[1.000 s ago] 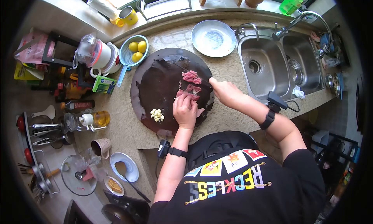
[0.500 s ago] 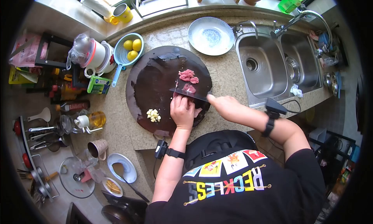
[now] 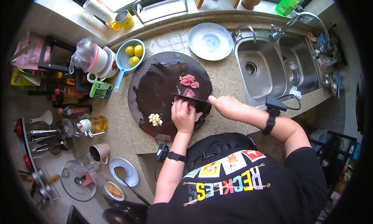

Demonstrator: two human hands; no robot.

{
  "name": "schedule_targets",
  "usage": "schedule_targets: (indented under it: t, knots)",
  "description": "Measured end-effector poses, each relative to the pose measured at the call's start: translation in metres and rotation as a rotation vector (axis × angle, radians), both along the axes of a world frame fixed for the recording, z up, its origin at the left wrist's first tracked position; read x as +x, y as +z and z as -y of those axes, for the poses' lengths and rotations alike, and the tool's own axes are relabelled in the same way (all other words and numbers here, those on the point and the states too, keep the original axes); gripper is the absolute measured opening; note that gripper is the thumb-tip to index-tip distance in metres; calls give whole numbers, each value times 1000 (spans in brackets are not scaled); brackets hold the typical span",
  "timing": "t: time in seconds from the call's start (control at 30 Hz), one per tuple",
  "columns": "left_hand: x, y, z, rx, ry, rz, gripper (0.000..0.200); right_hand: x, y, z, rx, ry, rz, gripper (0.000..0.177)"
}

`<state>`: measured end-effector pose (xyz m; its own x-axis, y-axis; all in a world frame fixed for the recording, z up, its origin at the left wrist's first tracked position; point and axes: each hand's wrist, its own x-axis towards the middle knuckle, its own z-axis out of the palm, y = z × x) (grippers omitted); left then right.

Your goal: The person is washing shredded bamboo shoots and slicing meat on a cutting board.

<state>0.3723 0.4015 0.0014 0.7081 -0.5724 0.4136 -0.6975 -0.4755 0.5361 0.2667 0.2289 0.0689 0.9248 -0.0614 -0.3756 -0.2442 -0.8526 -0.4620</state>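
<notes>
A black short-sleeved T-shirt [image 3: 233,198] is worn, seen at the lower middle of the frame. It is printed with RECKLESS lettering [image 3: 224,188] in several colours, crossed by gold chain-like lines, and with coloured picture panels [image 3: 232,161]. Black straps [image 3: 217,147] are worn above the print. Black bands [image 3: 176,157] are fastened round both forearms, each fitted with a dark box [image 3: 276,104] and cable [image 3: 297,101].

Meat [image 3: 189,81] and garlic [image 3: 155,120] lie on the chopping board [image 3: 153,82]; the sink [image 3: 262,70] is right of it, a bottle [image 3: 99,124] left, a plate [image 3: 210,42] behind.
</notes>
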Motion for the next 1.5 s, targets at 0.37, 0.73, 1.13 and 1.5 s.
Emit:
schedule_targets:
  t: [0.37,0.73,1.13,1.5]
  knots:
    - [3,18,-5,-61,-18,-66,24,-5,12,0,61,-37,153,22]
    - [11,3,-6,-19,23,-61,22,26,-3,-15,51,12,167,19]
    - [8,12,-17,8,16,-71,25,28,-18,-9,50,-106,139,23]
    - [12,7,-9,-72,-125,-9,18,-20,23,-1,-5,32,78,22]
